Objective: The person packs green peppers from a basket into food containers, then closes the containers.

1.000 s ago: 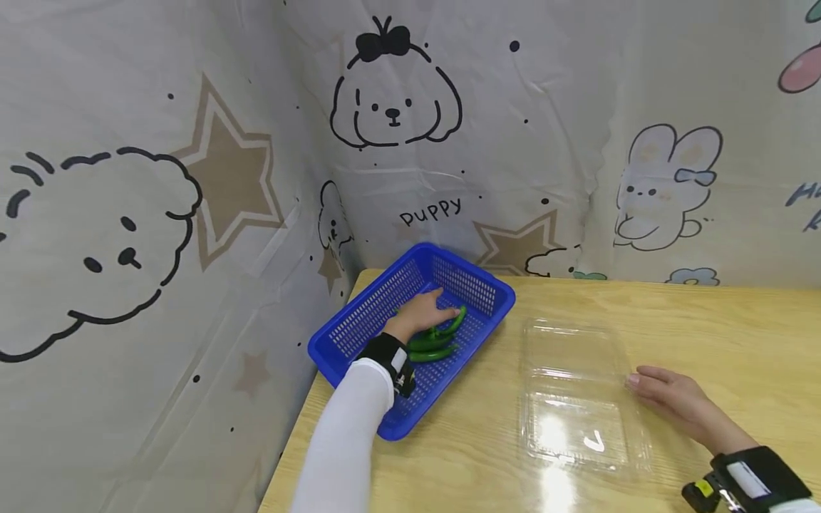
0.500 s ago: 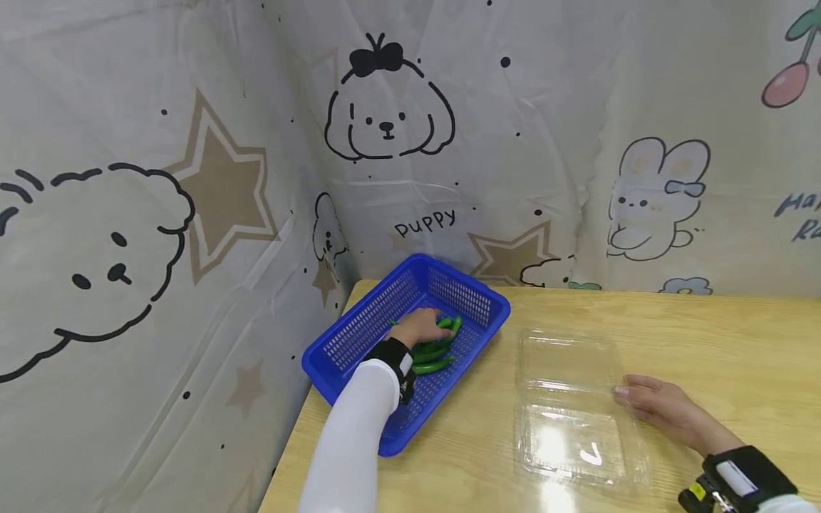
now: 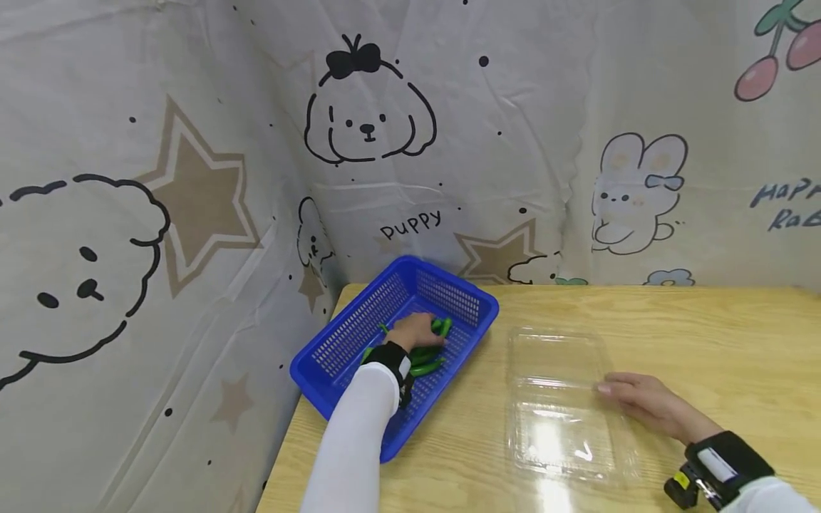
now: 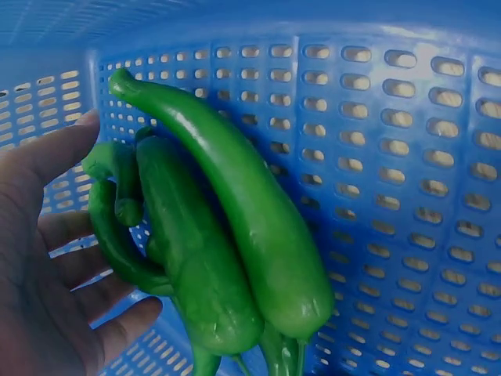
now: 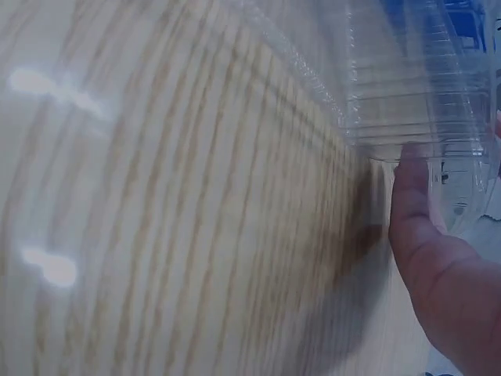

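Note:
In the head view my left hand (image 3: 410,332) reaches down into a blue plastic basket (image 3: 449,278), over several green peppers (image 3: 427,368). From the left wrist, its thumb and fingers are spread apart beside the peppers. A small curved pepper (image 4: 117,251) lies nearest the fingers. A long glossy pepper (image 4: 235,184) and a darker pepper (image 4: 188,243) lie farther from the hand. My right hand (image 3: 657,405) touches the right side of a clear plastic container (image 3: 558,356) with extended fingers. The right wrist view shows a digit (image 5: 413,196) against the container's wall.
The wooden table (image 3: 725,335) carries both basket and container, the basket at the left edge. A printed cloth (image 3: 513,142) hangs behind and along the left side. Glare lies on the container's near half.
My left hand has shifted slightly among the peppers. My right hand stays at the container's side. The head view has turned slightly, moving the scene leftward.

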The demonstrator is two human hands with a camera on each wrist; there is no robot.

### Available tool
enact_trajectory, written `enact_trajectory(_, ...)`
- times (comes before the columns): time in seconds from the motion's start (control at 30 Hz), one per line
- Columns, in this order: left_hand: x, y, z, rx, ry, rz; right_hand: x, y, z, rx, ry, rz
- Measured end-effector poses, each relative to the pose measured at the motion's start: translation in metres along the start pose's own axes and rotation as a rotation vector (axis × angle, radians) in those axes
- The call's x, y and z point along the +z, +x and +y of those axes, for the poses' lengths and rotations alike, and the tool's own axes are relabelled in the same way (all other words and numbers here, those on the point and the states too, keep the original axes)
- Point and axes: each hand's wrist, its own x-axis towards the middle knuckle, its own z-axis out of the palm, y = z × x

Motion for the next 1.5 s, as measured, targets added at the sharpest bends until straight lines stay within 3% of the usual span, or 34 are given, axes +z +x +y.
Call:
enact_trajectory(0.27,0.007,0.005,-0.007,-0.038,0.049,0.002,0.009,0.009,-0.005,-0.020,0.108,-0.004)
enact_trajectory(0.5,0.015,0.014,-0.001,-0.013,0.026,0.011,0.003,0.002,-0.007,-0.042,0.325,-0.032)
enact_trajectory(0.7,0.016,0.016,0.001,-0.016,0.059,0.062,0.001,0.003,-0.005,-0.095,0.472,-0.068)
enact_trajectory(0.87,0.020,0.017,0.002,0.013,0.063,0.082,0.002,0.001,-0.005,-0.113,0.514,-0.038)
enact_trajectory(1.27,0.019,0.014,-0.004,0.005,0.034,0.117,0.002,-0.002,-0.005,-0.137,0.588,-0.046)
enact_trajectory(1.5,0.011,0.007,-0.007,0.006,-0.011,0.208,-0.001,0.000,-0.006,-0.116,0.555,-0.009)
